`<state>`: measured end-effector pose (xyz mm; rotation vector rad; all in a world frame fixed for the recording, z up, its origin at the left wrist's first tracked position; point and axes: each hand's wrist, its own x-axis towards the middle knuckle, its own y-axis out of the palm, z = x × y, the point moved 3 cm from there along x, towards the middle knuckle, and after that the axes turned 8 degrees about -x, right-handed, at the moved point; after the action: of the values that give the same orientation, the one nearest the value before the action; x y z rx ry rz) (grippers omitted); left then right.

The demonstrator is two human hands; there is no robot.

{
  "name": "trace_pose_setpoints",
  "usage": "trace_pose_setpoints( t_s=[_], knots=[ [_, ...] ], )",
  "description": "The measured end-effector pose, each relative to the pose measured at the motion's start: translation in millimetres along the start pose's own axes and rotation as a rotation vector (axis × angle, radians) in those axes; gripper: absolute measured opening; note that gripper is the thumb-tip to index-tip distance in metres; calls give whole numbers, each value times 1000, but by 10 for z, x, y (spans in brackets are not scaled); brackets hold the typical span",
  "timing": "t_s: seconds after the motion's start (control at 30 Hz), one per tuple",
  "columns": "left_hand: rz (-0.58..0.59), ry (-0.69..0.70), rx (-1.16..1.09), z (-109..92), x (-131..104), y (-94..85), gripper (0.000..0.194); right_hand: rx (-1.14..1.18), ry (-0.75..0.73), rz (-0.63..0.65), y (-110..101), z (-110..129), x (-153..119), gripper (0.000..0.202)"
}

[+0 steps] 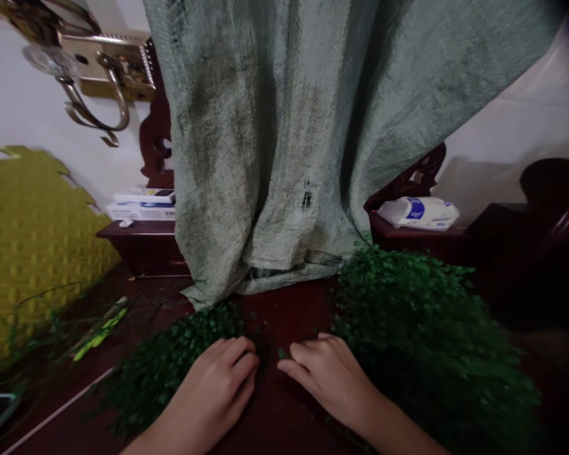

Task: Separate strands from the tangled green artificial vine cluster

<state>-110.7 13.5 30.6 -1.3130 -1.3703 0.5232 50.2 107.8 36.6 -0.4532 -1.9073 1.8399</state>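
My left hand (pixel 225 376) is closed, its fingers curled beside the smaller heap of green leafy sprigs (pixel 171 347); what it holds, if anything, is hidden. Across a narrow strip of dark red wood, my right hand (pixel 329 373) pinches a small green sprig (pixel 283 354) between thumb and forefinger. A larger heap of the same small-leaved greenery (pixel 422 328) spreads to the right of that hand. Both hands stay low over the dark red wooden surface (pixel 284 316).
A grey-green woven sack (pixel 308 139) hangs behind the surface. White boxes (pixel 142 205) and a tissue pack (pixel 422 213) lie on side ledges. Yellow foam matting (pixel 38 253), a yellow-green-handled tool (pixel 99 335) and a thin pale stick (pixel 59 411) are left. A wall lamp (pixel 109 69) juts out above.
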Motion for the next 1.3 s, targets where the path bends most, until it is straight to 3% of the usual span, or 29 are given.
trace_pose_setpoints(
  t_s=[0.17,0.37,0.6,0.7,0.93,1.1,1.3],
  knots=[
    [9,-9,-16,15,-21,25,26,35,39,-20,-16,-8,-5,22],
    [19,-20,-38,25,-37,38,24,163,36,-131,-20,-28,-31,12],
    [-58,-32,-93,13,-33,-13,20,450,58,-203,-76,-69,-85,61],
    [-65,-25,-84,-2,-32,-22,21,585,54,-259,-90,-118,-82,69],
    [-59,5,-102,-41,-26,-14,21,716,191,-396,26,-303,-6,40],
    [-61,7,-98,-34,-32,-24,20,700,206,-473,-1,-328,5,36],
    [-70,19,-70,-30,0,-60,19,506,268,-421,17,-298,-24,34]
  ],
)
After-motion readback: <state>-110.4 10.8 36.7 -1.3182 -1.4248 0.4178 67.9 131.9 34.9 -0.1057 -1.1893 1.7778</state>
